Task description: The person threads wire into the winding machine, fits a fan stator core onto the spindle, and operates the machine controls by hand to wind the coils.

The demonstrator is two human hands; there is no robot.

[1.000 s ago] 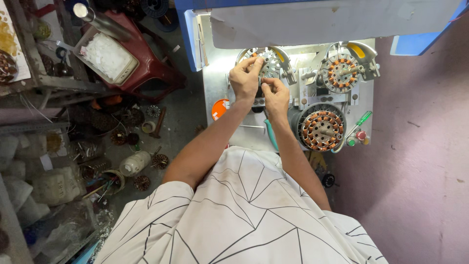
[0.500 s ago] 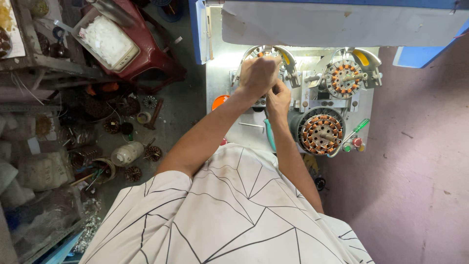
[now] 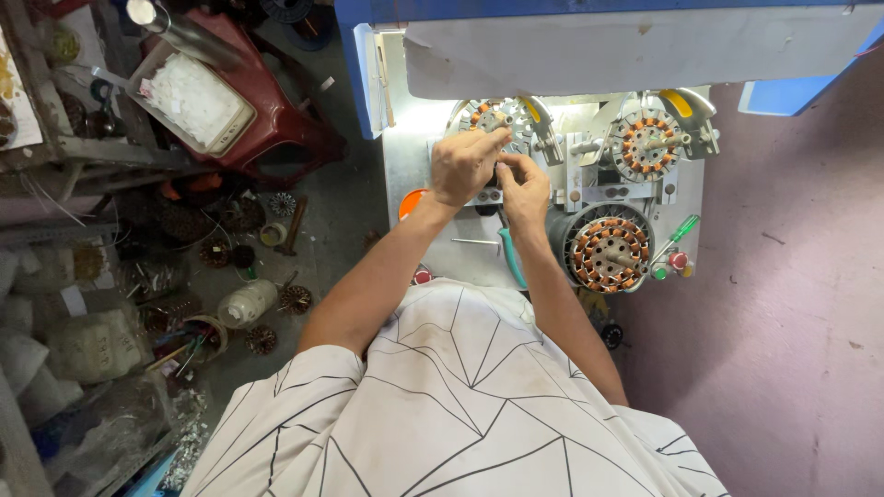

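Two hands, left hand (image 3: 463, 166) and right hand (image 3: 525, 191), pinch a stator (image 3: 491, 118) with closed fingers on the metal bench (image 3: 405, 166); cluttered floor (image 3: 341, 230) left.

Tabletop (image 3: 405, 184): ahead of person, under machine hood (image 3: 626, 46).
Left stator (image 3: 493, 120): rear-left on tabletop; left hand (image 3: 465, 166) touching its front edge.
Right hand (image 3: 525, 189): just beside left hand, to its right.
Rear-right stator (image 3: 645, 145): right of left stator, well apart.
Front stator (image 3: 608, 253): before rear-right one, right of right hand.
Screwdriver (image 3: 674, 235): right of front stator, near tabletop edge.
Pliers (image 3: 511, 258): on tabletop, before right hand.
Stool w/ tray (image 3: 198, 101): on floor, left of tabletop.
Bottle (image 3: 247, 302): on floor, before stool.
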